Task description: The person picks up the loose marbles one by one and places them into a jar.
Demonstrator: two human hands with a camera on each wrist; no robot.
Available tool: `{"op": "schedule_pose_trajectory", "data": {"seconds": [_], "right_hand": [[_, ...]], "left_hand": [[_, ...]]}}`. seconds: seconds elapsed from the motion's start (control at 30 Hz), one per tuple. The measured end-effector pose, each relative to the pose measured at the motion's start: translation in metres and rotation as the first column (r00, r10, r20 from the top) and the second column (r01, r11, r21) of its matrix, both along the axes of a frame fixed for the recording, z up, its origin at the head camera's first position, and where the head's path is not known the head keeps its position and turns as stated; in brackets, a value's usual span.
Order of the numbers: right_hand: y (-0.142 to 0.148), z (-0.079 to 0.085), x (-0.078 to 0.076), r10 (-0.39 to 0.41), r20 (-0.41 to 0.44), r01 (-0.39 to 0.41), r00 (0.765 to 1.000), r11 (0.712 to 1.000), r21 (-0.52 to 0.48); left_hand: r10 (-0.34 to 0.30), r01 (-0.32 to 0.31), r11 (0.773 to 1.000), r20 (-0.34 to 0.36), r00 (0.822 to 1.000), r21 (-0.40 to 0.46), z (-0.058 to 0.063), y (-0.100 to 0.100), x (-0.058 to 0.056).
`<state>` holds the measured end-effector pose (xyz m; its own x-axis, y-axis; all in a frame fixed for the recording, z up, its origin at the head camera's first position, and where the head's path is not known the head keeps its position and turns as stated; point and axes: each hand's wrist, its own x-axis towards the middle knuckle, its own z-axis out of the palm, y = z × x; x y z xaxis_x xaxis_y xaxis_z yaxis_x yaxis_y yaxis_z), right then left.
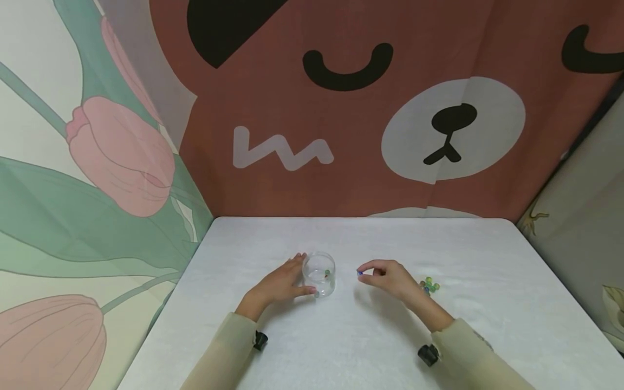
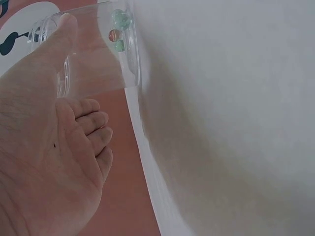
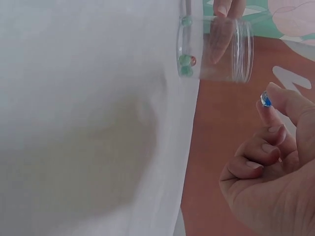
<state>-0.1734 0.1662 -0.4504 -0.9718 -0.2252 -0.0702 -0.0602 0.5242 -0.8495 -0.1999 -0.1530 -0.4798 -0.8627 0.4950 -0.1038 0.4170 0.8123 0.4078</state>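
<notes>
Left hand (image 2: 54,137) holds a clear jar (image 2: 94,66) — green and orange marbles (image 2: 114,35) inside.

The light was soft and quite even, and on the table (image 1: 312,352) lay faint shadows (image 1: 385,314) with blurred edges. The wrist views were dimmer, greyer; the jar (image 2: 93,69) showed thin reflections.

Passable between jar (image 1: 319,266) and right hand (image 1: 390,278), over white table (image 1: 341,346). Blocked left of jar by left hand (image 1: 281,281) (thumb (image 1: 305,291) along near side). Cluttered farther right by marbles (image 1: 429,285).
</notes>
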Motion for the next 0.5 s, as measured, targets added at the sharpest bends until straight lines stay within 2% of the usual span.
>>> {"op": "schedule_pose_trajectory", "data": {"seconds": [0.3,0.5], "right_hand": [[-0.021,0.000,-0.006,-0.001,-0.018,0.000,1.000,0.999,-0.040],[-0.037,0.000,-0.010,-0.017,0.000,0.017,1.000,0.998,-0.055]], "left_hand": [[-0.013,0.014,1.000,-0.021,1.000,0.001,0.000,0.000,-0.002],[-0.004,0.004,1.000,-0.018,1.000,0.014,-0.001,0.000,-0.002]]}}
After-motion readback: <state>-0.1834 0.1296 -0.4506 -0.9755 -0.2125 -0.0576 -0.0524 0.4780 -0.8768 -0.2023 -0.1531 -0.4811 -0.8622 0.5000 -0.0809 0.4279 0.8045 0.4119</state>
